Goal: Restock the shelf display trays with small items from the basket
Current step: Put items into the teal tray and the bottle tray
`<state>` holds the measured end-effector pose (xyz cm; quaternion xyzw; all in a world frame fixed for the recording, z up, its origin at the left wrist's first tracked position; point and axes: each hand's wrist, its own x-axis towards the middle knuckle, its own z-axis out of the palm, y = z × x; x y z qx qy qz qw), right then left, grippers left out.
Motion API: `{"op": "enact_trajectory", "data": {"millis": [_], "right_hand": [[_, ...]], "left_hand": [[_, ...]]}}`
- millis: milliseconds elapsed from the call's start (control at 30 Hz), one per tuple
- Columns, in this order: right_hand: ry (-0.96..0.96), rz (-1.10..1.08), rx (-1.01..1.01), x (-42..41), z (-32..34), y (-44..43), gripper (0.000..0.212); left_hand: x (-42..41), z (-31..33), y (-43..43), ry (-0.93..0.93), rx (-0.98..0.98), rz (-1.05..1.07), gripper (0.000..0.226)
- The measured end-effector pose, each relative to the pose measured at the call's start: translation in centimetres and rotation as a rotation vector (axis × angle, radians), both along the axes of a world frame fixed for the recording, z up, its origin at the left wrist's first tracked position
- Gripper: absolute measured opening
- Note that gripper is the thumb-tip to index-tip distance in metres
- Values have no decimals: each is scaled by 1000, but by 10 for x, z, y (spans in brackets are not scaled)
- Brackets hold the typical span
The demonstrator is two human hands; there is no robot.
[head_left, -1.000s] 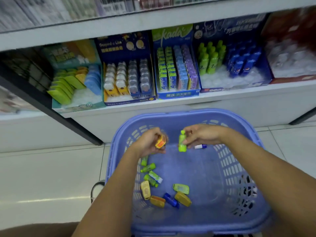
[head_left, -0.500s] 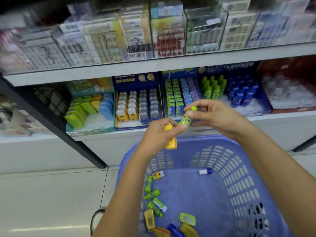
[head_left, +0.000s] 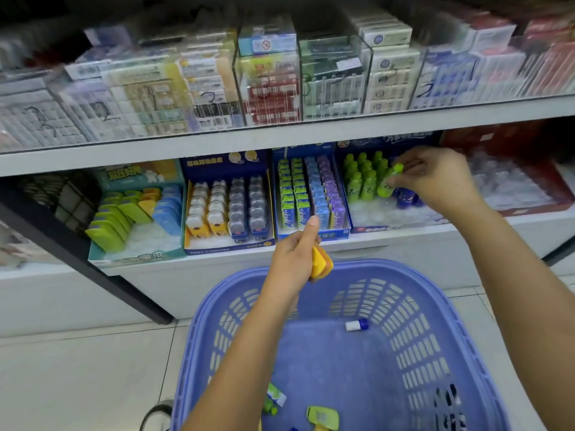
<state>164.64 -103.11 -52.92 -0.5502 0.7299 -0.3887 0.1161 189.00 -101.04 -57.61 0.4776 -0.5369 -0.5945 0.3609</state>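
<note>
My right hand (head_left: 435, 178) pinches a small green bottle (head_left: 390, 180) over the blue display tray (head_left: 395, 227) of green and dark blue bottles on the lower shelf. My left hand (head_left: 294, 259) grips a yellow-orange case (head_left: 322, 264) above the far rim of the purple basket (head_left: 429, 309), its forefinger pointing up. Inside the basket lie a white and blue tube (head_left: 357, 325), a green case (head_left: 322, 416) and a green and white packet (head_left: 275, 396); my left forearm hides part of the floor of the basket.
The lower shelf also carries a teal tray of flat green, orange and blue cases (head_left: 133, 213), a dark blue tray of yellow and grey items (head_left: 228, 206), and a tray of green, blue and purple boxes (head_left: 311, 194). A red tray (head_left: 513, 188) stands right. Clear boxes fill the upper shelf (head_left: 280, 135).
My right hand carried the green bottle up from above the basket to the bottle tray on the shelf. My left hand rose slightly with the yellow-orange case. The view tilted upward.
</note>
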Motion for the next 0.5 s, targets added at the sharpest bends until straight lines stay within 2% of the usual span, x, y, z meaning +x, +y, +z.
{"op": "enact_trajectory", "data": {"millis": [133,200,300,500], "right_hand": [[248,83,18,-7,-14,-16,29],[322,83,42,-12,-18,-22,30],[319,58,50,-19,-22,-27,30],[320,87,119,-24,-18,-38,36]], "left_hand": [[-4,-2,-3,34,23,-20,62],[-6,-3,-4,56,67,-22,53],[-7,-2,-5,157,183,-13,32],[-5,1,-5,366,320,-92,22]]}}
